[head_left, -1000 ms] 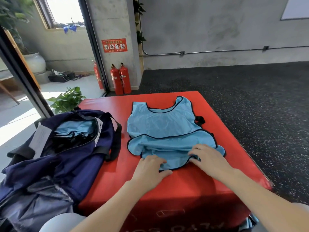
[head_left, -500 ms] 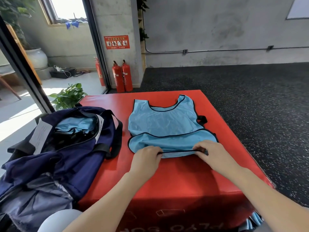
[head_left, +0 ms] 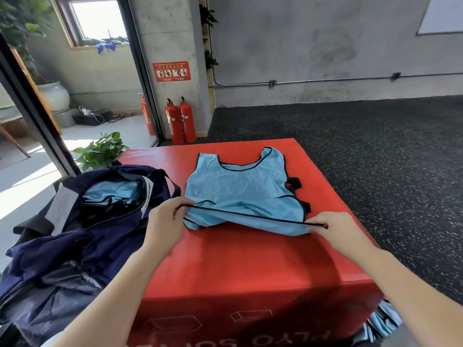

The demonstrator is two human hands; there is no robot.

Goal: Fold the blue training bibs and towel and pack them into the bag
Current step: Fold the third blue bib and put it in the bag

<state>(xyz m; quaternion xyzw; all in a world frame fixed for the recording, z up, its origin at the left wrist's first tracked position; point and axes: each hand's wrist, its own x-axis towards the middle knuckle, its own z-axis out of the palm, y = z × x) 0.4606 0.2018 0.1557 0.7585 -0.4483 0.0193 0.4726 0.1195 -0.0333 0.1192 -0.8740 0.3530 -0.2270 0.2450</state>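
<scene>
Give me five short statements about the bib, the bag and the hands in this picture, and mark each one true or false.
1. Both hands pinch the black-trimmed hem of the light blue mesh training bib. True: the left hand and right hand hold it stretched between them.
2. The bib lies on a green wooden table. False: it lies on a red padded plyo box.
3. The dark navy fabric bag is zipped closed. False: it gapes open.
4. Light blue fabric already shows inside the bag. True.
5. The bag sits to the right of the bib. False: it sits to the left.
</scene>
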